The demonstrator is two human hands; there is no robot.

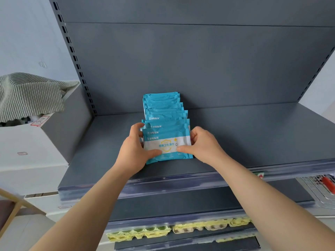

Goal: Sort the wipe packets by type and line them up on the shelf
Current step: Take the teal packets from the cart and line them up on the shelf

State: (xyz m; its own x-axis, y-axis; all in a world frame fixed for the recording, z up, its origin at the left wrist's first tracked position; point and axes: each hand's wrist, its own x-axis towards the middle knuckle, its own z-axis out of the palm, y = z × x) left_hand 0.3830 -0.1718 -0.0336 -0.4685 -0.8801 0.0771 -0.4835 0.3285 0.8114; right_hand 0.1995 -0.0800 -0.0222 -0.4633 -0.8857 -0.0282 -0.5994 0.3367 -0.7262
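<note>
The dark grey shelf (244, 134) carries a single row of teal-and-white wipe packets (164, 113), overlapped like shingles, and the row's long axis runs straight from the back panel (199, 66) toward the shelf's front edge, roughly midway across its width. All the packets visible look like one type, with no second kind in view here. The front packet (167, 144) lies nearest the person, face up and tilted slightly, its printed band readable. The left hand (135, 151) grips that packet's left edge, thumb on top and fingers tucked beside it; the right hand (201, 145) clamps the right edge the same way. Both hands sit equally near, one on each flank, so any squaring-up probably means nudging this packet along the row's axis, back against the one behind it.
</note>
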